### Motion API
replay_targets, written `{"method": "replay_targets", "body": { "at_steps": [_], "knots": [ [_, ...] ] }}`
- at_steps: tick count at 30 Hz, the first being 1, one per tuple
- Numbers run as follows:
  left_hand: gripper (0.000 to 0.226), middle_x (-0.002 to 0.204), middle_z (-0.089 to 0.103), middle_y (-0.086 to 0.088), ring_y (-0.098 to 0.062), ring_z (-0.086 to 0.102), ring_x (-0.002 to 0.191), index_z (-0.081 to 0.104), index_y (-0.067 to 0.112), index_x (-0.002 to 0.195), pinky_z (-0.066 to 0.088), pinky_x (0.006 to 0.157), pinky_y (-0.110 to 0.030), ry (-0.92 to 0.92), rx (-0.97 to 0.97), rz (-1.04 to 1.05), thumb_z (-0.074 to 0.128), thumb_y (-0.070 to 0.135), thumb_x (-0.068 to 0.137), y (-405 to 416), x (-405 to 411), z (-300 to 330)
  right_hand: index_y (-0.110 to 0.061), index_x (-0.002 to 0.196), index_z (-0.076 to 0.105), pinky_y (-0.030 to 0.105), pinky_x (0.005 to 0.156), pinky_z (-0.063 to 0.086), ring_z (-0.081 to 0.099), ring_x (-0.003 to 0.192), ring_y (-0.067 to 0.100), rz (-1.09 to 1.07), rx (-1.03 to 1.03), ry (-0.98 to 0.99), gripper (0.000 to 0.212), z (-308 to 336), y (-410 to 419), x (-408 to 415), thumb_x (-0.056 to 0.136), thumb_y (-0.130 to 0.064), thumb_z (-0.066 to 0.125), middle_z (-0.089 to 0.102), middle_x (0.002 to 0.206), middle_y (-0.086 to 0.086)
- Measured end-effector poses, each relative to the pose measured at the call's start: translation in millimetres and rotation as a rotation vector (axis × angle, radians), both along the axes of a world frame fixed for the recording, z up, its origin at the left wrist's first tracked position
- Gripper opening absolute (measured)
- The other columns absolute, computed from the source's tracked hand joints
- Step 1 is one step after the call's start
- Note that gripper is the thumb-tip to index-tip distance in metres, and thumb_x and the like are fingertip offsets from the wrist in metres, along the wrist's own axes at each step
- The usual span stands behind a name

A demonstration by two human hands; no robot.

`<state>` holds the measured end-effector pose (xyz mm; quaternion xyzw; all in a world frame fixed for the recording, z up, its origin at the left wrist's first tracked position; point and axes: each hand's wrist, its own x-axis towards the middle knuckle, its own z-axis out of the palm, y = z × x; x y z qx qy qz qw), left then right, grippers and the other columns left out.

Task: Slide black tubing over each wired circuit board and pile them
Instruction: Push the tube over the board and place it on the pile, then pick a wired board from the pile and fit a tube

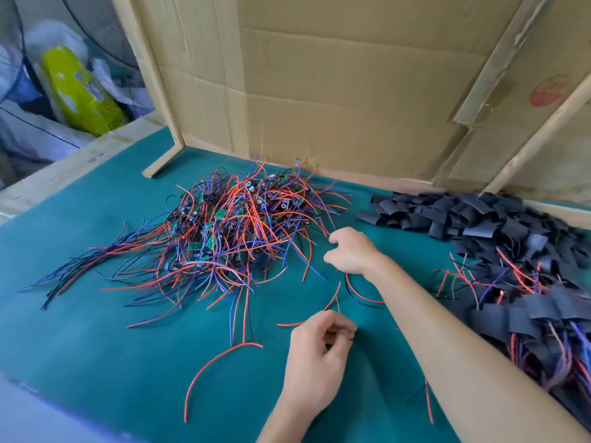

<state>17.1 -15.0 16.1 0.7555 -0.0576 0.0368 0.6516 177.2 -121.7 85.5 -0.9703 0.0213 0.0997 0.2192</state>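
Black tubing pieces point(463, 215), short flat cut sleeves, lay heaped at the far right of the green felt-covered worktop point(96, 314), against the brown cardboard wall point(319, 91). Nearer on the right sat a pile of sleeved boards w/ red and blue wires sticking out point(537, 308). Center-left was a big tangle of small green wired circuit boards w/ red, blue & black leads point(224, 231), still unsleeved. Right hand point(350, 251) reached across to the tangle's right edge, fingers curled, apparently pinching a thin red wire; grip not fully clear. Left hand point(319, 350) was nearer the body, fingers curled, thumb & fingertips pinching thin wire ends; what exactly it held was too small to tell. Loose red wires point(217, 362) lay on the felt near both hands. Yellow-green plastic pack point(80, 91) sat beyond the worktop, far left.
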Motion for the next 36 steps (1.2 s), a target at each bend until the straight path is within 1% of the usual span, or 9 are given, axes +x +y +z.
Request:
{"method": "replay_targets", "body": {
  "at_steps": [2,5,8,11,16,20,26,31,36],
  "knots": [
    [0.024,0.078,0.071,0.01,-0.015,0.069,0.076,0.072,0.025,0.08,0.058,0.078,-0.038,0.008,0.002,-0.014,0.051,0.012,0.077,0.5,0.5,-0.4,0.012,0.11,0.064,0.03,0.056,0.04,0.068,0.081,0.032,-0.071,0.159,0.016,0.035,5.3,-15.8,-4.5,0.088,-0.014,0.07,0.069,0.098,0.026],
    [0.025,0.079,0.072,0.006,-0.016,0.07,0.076,0.07,0.027,0.084,0.059,0.078,-0.041,0.022,-0.011,-0.022,0.051,0.012,0.079,0.0,0.1,0.8,0.016,0.116,0.062,0.029,0.054,0.035,0.059,0.068,0.022,-0.139,0.305,0.014,0.043,20.9,-41.1,-20.8,0.089,-0.015,0.072,0.064,0.09,0.021],
    [0.024,0.081,0.073,0.001,-0.015,0.07,0.075,0.071,0.024,0.086,0.06,0.077,-0.037,0.041,-0.054,-0.03,0.052,0.009,0.084,-0.8,0.3,-1.0,0.007,0.107,0.071,0.027,0.049,0.035,0.058,0.063,0.016,-0.141,0.444,0.017,0.026,38.9,-61.4,-49.0,0.093,-0.016,0.072,0.072,0.113,0.018],
    [0.021,0.089,0.076,-0.004,-0.019,0.072,0.08,0.07,0.017,0.099,0.058,0.076,-0.028,0.061,-0.157,-0.043,0.053,0.004,0.099,-1.6,0.1,-1.2,-0.01,0.106,0.076,0.024,0.047,0.035,0.057,0.056,0.009,-0.15,0.685,0.031,0.014,51.1,-71.8,-95.5,0.095,-0.017,0.069,0.073,0.092,-0.002],
    [0.047,0.102,0.077,-0.011,-0.029,0.074,0.088,0.063,0.011,0.121,0.059,0.077,-0.033,0.138,-0.341,-0.065,0.038,0.047,0.104,-1.0,-0.8,4.9,-0.017,0.11,0.079,0.021,0.049,0.04,0.059,0.056,0.009,0.033,0.835,0.244,0.032,45.7,-60.8,-174.3,0.082,-0.032,0.074,0.07,0.066,-0.005],
    [0.047,0.093,0.075,-0.019,-0.029,0.07,0.077,0.06,0.004,0.115,0.057,0.068,-0.03,0.198,-0.468,-0.031,0.037,0.044,0.105,2.7,0.3,7.8,-0.028,0.098,0.081,0.029,0.063,0.042,0.058,0.06,0.013,0.118,0.637,0.326,0.039,36.1,-54.2,-194.5,0.069,-0.052,0.072,0.065,0.064,0.005],
    [0.015,0.084,0.075,-0.016,-0.021,0.064,0.069,0.066,0.003,0.105,0.052,0.062,-0.026,0.149,-0.389,-0.034,0.052,0.006,0.105,2.3,0.5,4.9,-0.016,0.103,0.079,0.019,0.062,0.054,0.069,0.065,0.005,0.26,0.384,0.439,0.03,50.3,-67.0,-168.8,0.08,-0.031,0.067,0.073,0.069,-0.003],
    [0.02,0.086,0.075,-0.016,-0.019,0.064,0.069,0.067,0.0,0.108,0.052,0.063,-0.024,0.141,-0.387,-0.042,0.052,-0.009,0.1,2.6,2.3,3.1,-0.019,0.085,0.078,0.031,0.058,0.061,0.075,0.074,0.02,-0.007,0.129,0.01,0.009,62.7,-107.7,-68.7,0.088,-0.025,0.07,0.078,0.086,0.009],
    [0.022,0.084,0.074,-0.016,-0.018,0.065,0.069,0.071,0.004,0.107,0.053,0.063,-0.024,0.123,-0.362,-0.042,0.051,-0.004,0.103,1.9,1.6,0.7,-0.011,0.127,0.067,0.049,0.097,0.056,0.064,0.111,0.035,-0.117,-0.366,0.009,0.035,40.8,-143.3,7.6,0.093,-0.015,0.057,0.051,0.146,0.017]
  ]
}}
